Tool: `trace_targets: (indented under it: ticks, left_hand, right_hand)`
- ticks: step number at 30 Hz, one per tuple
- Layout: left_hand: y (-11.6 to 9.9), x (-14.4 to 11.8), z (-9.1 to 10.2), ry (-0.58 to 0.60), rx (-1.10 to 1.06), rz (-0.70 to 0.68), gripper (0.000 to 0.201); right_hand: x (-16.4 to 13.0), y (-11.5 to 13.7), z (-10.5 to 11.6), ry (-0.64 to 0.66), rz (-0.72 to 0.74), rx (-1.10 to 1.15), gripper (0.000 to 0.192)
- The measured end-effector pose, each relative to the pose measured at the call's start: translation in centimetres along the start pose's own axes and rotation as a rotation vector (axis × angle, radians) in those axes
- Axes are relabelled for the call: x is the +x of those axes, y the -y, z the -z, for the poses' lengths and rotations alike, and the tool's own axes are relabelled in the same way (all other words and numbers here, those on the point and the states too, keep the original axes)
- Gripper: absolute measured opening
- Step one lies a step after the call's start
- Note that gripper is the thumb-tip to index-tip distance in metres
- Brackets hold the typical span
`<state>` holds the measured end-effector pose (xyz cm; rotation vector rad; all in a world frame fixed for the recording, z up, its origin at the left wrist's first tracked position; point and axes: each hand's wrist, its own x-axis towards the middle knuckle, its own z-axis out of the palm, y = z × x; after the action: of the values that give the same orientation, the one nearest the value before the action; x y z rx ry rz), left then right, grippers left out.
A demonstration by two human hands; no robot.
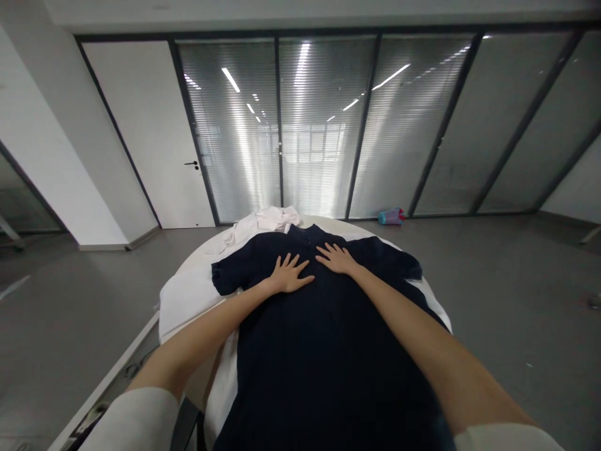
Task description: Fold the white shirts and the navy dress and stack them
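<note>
Plain dark navy, close to black, over the whole short-sleeved garment (323, 363); pale pinkish white on the crumpled cloth (275, 220) to its far left, plain white on the wider cloth (188, 300) at left. Off-white along the far rim of the bench (323, 221). White on both near sleeves (131, 423). Flat mid-grey across the floor (493, 282). White on the far-left door (136, 125), black on its handle (191, 163). Fine horizontal pale-grey stripes over the far blinds (319, 156). Light blue, purple and red on the small far-right object (390, 217).
</note>
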<state>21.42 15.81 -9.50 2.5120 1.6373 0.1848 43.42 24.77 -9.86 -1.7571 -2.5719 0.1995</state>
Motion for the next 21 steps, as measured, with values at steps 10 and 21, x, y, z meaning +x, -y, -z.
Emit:
trace_targets:
  ticks: [10,21]
  left_hand:
    - [7.1,3.2,10.2,-0.657,-0.181,0.39,0.038]
    - [12.2,5.1,11.5,-0.998,-0.589,0.397,0.019]
  right_hand:
    - [-0.3,0.1,-0.2,-0.059,0.023,-0.013,0.074]
    - [-0.2,0.1,-0.7,-0.147,0.028,-0.015,0.069]
